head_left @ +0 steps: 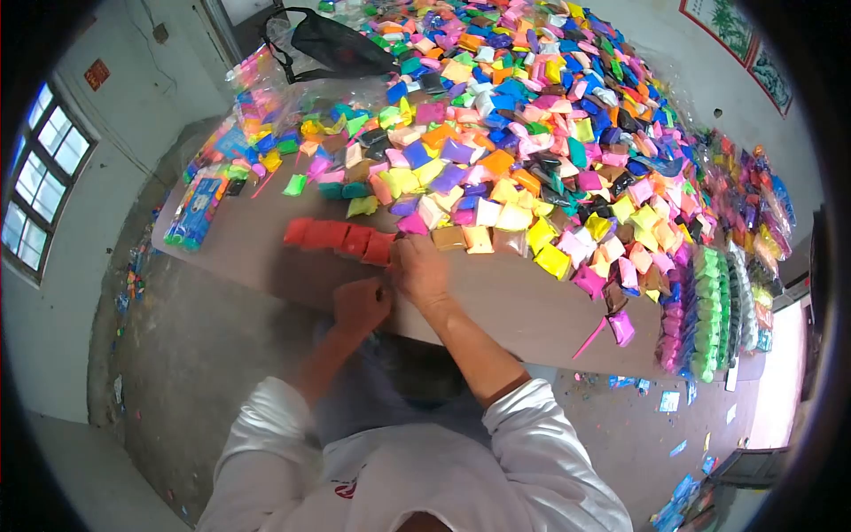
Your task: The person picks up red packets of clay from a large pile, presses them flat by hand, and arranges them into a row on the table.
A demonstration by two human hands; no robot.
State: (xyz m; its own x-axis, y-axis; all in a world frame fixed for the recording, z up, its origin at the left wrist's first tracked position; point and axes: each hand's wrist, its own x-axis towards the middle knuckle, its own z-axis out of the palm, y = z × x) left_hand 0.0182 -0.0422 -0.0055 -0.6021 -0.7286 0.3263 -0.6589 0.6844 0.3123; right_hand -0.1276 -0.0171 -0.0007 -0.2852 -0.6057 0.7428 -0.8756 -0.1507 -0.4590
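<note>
Red packets (341, 238) meet the right hand (421, 268), grip unclear, the left hand (362, 307) curled shut, a multicoloured heap (523, 124) beyond

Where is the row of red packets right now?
In the head view, the red packets lie left of centre on the brown table, between the colourful heap and the left hand, their right end beside the right hand.

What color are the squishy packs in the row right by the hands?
The packs in the row are red, seen best in the head view.
</note>
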